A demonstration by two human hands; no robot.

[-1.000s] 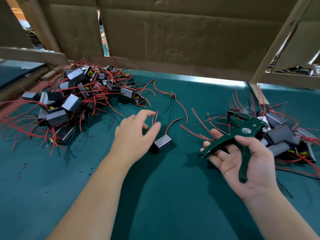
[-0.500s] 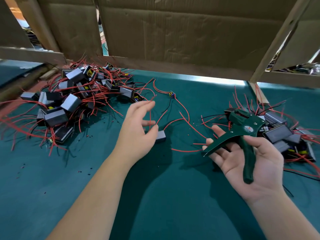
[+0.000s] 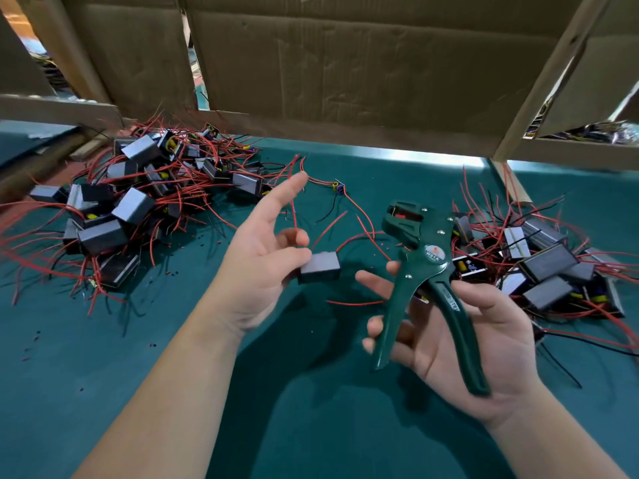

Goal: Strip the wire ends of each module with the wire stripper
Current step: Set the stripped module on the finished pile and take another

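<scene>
My left hand (image 3: 262, 261) pinches a small grey module (image 3: 318, 267) between thumb and lower fingers, lifted above the green mat; its index finger points up and away. Thin red wires (image 3: 349, 236) trail from the module toward the back. My right hand (image 3: 473, 344) lies palm up and holds the dark green wire stripper (image 3: 423, 271), thumb over one handle, fingers under the other. The stripper's jaws point up and left, a short way right of the module, not touching any wire.
A heap of grey modules with red wires (image 3: 114, 209) covers the mat's left side. A second heap (image 3: 539, 267) lies at the right behind the stripper. Cardboard walls (image 3: 345, 63) and a wooden frame post (image 3: 539, 88) close the back. Red insulation scraps dot the green mat (image 3: 173, 340).
My left hand has picked the grey module up off the mat and turned it toward me. My right hand raised the stripper and swung its jaws upward, closer to the module.
</scene>
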